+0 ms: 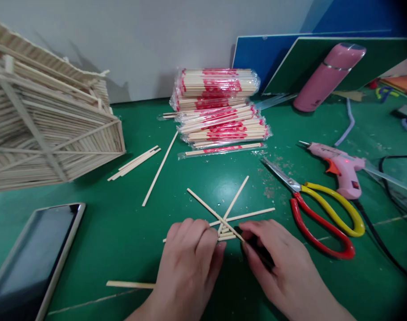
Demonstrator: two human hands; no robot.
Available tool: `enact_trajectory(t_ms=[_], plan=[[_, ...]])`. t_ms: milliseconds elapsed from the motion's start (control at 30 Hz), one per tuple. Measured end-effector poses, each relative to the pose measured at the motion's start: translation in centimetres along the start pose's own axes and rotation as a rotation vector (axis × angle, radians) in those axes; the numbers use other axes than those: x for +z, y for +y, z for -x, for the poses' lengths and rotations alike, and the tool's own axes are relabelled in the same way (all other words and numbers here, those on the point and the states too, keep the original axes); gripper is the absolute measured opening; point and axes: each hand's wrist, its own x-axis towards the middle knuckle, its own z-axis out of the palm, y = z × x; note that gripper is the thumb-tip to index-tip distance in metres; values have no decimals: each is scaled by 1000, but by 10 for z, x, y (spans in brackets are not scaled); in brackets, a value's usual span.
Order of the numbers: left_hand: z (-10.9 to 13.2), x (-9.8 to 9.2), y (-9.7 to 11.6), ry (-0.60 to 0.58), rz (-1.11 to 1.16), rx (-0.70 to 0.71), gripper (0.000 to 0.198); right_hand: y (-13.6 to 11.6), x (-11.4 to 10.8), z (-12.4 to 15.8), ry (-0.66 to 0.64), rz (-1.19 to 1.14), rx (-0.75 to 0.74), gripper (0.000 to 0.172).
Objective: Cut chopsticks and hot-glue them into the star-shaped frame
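Observation:
Several pale wooden chopsticks lie crossed in front of me, some side by side. My right hand [273,249] pinches the near end of a slanting chopstick [205,205] between thumb and fingertips. That stick crosses over two others, an upright-leaning chopstick [237,196] and a flatter chopstick [253,214]. My left hand [192,249] is closed over the left part of the bunch, its fingers curled around short-looking stick ends [226,237]. The left fingertips are mostly hidden behind the knuckles. Another chopstick [130,284] pokes out from beneath my left wrist.
Wrapped chopstick bundles [220,107] are piled at the back. Scissors [300,191] and a pink glue gun [340,165] with a cable lie right, a pink bottle [327,80] behind. Left are a stick-built model [56,120], a phone [33,254] and loose chopsticks [136,162].

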Motion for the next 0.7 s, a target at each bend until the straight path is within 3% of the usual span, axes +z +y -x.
enact_trajectory(t_ms=[700], plan=[[-4, -3, 2, -92, -49, -66, 17, 1, 1, 1, -1, -37, -8, 30]])
